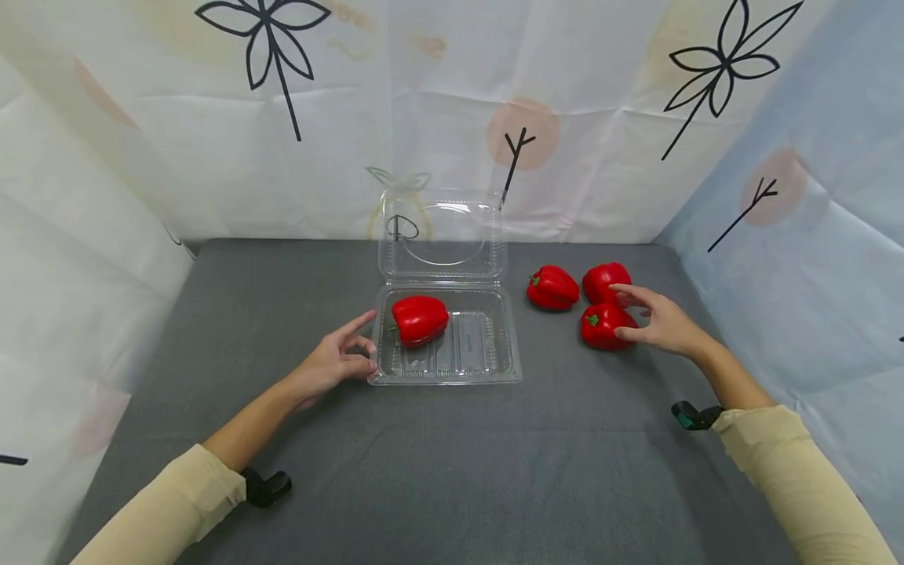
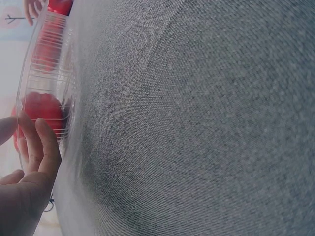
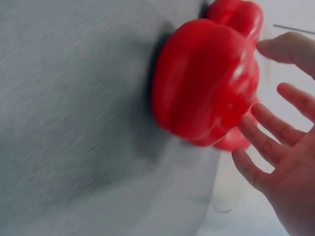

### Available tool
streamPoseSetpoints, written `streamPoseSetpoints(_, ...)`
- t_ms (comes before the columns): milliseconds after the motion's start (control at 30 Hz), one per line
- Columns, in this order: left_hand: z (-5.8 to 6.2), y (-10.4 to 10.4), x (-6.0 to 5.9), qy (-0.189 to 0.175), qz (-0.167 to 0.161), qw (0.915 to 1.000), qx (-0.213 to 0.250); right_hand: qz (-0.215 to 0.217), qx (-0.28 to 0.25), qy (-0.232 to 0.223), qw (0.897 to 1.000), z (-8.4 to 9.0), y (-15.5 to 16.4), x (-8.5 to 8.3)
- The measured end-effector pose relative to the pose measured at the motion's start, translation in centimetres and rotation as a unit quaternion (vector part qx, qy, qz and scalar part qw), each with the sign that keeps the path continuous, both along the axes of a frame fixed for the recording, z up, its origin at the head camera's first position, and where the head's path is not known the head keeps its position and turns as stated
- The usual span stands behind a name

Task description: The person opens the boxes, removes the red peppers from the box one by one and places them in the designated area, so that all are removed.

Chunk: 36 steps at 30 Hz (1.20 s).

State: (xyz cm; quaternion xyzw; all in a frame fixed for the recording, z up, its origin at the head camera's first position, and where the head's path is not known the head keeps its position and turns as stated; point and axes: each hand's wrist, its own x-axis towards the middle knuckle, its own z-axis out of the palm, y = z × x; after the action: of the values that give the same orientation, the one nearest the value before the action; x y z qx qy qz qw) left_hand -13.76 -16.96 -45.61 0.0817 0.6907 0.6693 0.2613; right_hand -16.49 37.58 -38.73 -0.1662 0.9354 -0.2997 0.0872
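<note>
My right hand point(image 1: 664, 323) spreads released fingers point(image 3: 263, 140) over the nearest pepper point(image 1: 606, 326); a glancing grasp could roll it. Left hand point(image 1: 337, 361), fingers loose, steadies the clamshell point(image 1: 494, 369).

No readable text, label, brand or number is showing anywhere in these views. The clear clamshell box point(image 1: 446, 333) is bearing only moulded ridges, with no lettering that can be made out. Behind the box, the backdrop sheet point(image 1: 452, 110) is carrying printed black leaf and twig drawings and pale round blotches, which are ornaments and not signs. The red peppers point(image 1: 420, 318) are bearing no stickers.
</note>
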Motion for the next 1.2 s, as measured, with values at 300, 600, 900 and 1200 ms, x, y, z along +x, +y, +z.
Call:
streamPoseSetpoints(300, 0.1, 0.0, 0.1, 0.002, 0.000, 1.0000, 0.002, 0.002, 0.008, -0.006, 1.000, 1.7, -3.8, -1.6)
streamPoseSetpoints(600, 0.0, 0.0, 0.0, -0.001, 0.001, 1.0000, 0.002, 0.070, -0.021, 0.019, 0.997, 1.1, -8.6, -3.3)
streamPoseSetpoints(900, 0.1, 0.0, 0.0, -0.007, -0.001, 1.0000, 0.006, 0.114, -0.038, 0.001, 0.993, 1.2, -13.5, -4.7)
streamPoseSetpoints(1200, 0.0, -0.1, -0.1, -0.008, -0.001, 1.0000, 0.004, 0.171, -0.054, -0.022, 0.984, 0.6, -17.6, -5.5)
